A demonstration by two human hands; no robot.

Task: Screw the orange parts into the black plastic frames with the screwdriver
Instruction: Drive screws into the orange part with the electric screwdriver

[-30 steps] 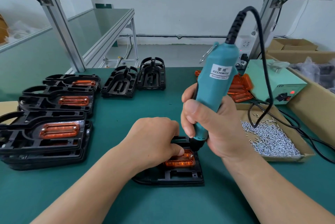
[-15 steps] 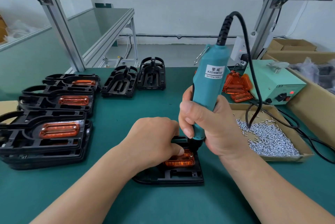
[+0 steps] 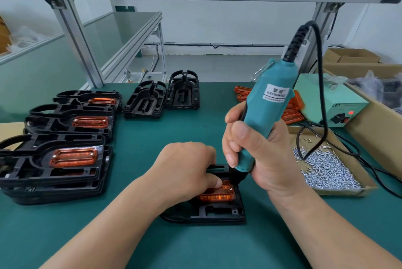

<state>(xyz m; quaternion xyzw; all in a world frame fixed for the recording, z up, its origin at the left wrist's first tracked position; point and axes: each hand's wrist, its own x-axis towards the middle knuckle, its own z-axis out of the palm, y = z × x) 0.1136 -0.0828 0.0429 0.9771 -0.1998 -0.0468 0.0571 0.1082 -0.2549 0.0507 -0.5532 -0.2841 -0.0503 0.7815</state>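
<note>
Orange part (image 3: pixel 217 195) sits in the black frame (image 3: pixel 217 214) on the green mat (image 3: pixel 152 238), front centre, between our hands. Left hand (image 3: pixel 187 170) is curled over the frame's left side, thumb pinning the part down. Right hand (image 3: pixel 258 157) is wrapped tight round the teal KEENWISE electric screwdriver (image 3: pixel 268 112), which is tilted, nose down at the part's upper right corner. Bit tip and screw are hidden, so we can't tell if it's seated. We read this as driving that corner's screw. Next: hold the tool square, press until it seats, then take a screw from the cardboard tray (image 3: pixel 348 191) at right. Finished frames (image 3: pixel 54 160) are stacked left, bare frames (image 3: pixel 182 90) behind.
</note>
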